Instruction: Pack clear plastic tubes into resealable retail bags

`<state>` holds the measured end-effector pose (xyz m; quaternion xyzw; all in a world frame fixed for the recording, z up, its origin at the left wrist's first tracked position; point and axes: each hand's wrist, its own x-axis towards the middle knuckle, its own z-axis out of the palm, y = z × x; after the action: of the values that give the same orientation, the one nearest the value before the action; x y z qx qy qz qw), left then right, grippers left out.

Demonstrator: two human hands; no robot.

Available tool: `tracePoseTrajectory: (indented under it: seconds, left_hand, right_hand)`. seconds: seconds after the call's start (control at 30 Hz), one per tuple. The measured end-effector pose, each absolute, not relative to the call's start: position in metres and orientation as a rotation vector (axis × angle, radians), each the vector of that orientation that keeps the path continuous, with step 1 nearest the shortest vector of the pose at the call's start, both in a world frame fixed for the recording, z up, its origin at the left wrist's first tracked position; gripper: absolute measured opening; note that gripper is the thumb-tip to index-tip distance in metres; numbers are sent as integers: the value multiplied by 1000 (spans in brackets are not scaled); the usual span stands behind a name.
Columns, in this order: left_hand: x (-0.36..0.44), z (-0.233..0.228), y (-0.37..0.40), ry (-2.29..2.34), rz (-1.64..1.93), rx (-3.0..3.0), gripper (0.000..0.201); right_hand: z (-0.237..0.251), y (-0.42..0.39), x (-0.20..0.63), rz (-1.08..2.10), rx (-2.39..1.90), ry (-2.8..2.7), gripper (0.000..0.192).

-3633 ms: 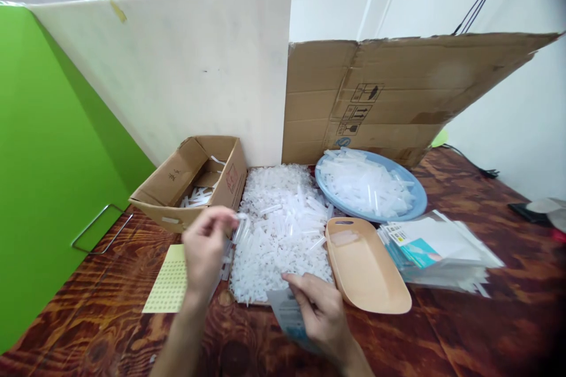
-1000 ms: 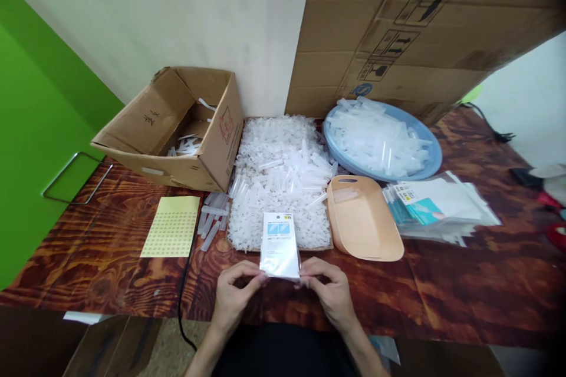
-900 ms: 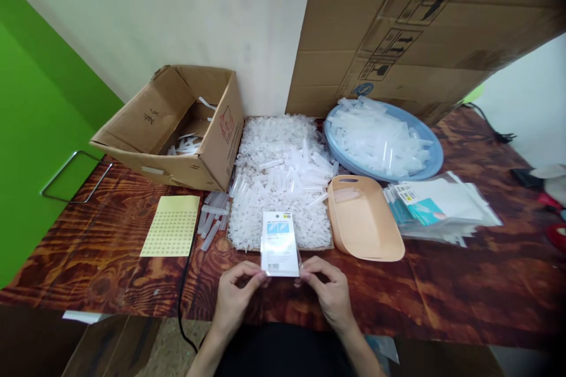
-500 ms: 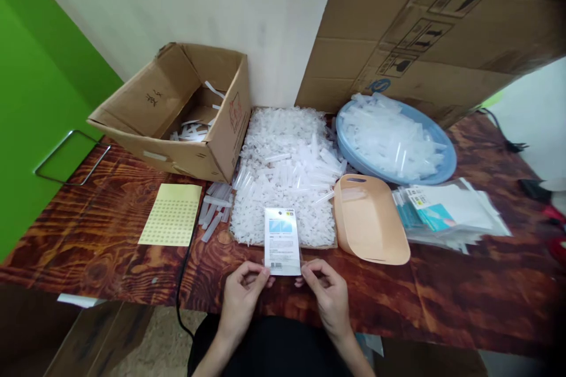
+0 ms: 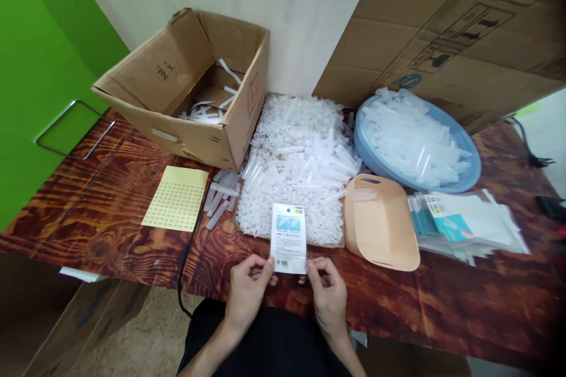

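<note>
At lower centre, the left hand and right hand pinch the printed card by its bottom corners. I'd keep the pressure even.

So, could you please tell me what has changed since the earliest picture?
The left hand has moved rightward and nearer, away from the cardboard box, and now pinches the packet at its lower left corner. The right hand, already holding a packet then, grips the lower right corner. The view has tilted down. The cardboard box, tube pile, blue basin, tan tray and yellow sheet stayed put.
</note>
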<state>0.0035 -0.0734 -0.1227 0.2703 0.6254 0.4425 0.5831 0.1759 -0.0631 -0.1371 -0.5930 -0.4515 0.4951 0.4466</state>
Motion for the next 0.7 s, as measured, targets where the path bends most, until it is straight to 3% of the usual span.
tracePoseTrajectory:
  seconds: [0.37, 0.7]
  left_hand:
    - [6, -125, -72, 1544, 965, 635, 34]
    - [9, -124, -60, 1633, 875, 673, 49]
  right_hand:
    - [-138, -67, 178, 1196, -1517, -1139, 22]
    - [-145, -63, 171, 992, -1708, -1220, 34]
